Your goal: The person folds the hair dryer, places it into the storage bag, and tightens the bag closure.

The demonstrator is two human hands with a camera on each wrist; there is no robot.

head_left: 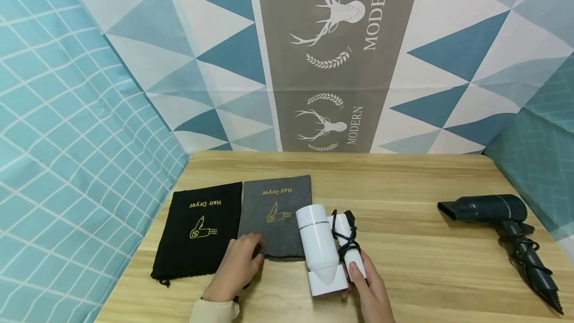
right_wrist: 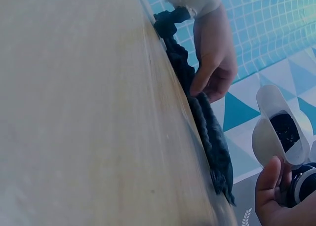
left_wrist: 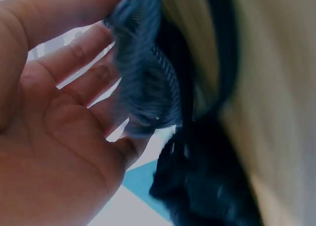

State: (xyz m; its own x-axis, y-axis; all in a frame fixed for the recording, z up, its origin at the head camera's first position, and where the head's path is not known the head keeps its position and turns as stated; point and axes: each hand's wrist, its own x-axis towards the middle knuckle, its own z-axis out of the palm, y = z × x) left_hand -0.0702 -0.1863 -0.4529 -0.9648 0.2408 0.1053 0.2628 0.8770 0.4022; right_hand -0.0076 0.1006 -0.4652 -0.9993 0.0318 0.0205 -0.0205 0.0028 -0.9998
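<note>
White hair dryer [head_left: 319,243] gripped in right hand [head_left: 373,288]; left hand [head_left: 239,264] pinches edge of gray bag [head_left: 279,237], spread beyond its fingers. Step, judged: opening bag; next calls for parting its mouth.

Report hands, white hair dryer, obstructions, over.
Left hand pinches near edge of gray drawstring pouch. Right hand grips white hair dryer by its handle. Black drawstring pouch beside gray one; no obstruction apparent.
</note>
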